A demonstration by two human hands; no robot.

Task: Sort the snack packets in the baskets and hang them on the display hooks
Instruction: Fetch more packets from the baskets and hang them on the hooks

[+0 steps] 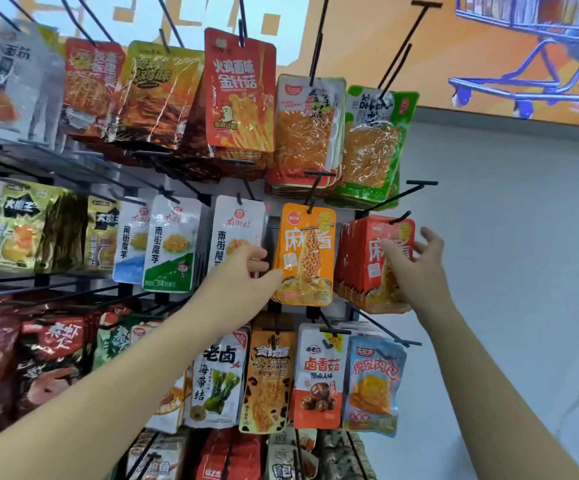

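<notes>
An orange noodle-print snack packet (310, 251) hangs on a black display hook (316, 188) in the middle row of the rack. My left hand (243, 275) reaches in from the lower left, and its thumb and fingers pinch the packet's left edge. To the right, a stack of red packets (361, 271) of the same kind hangs on the neighbouring hook (399, 218). My right hand (416, 268) is in front of that stack with fingers spread and holds nothing. No basket is in view.
Rows of hooks carry many other snack packets: a tall red packet (238, 95) above, white packets (173, 244) to the left, a blue packet (374, 386) below. Bare hook ends (421, 183) jut out at the right. Grey floor (523, 271) lies beyond the rack.
</notes>
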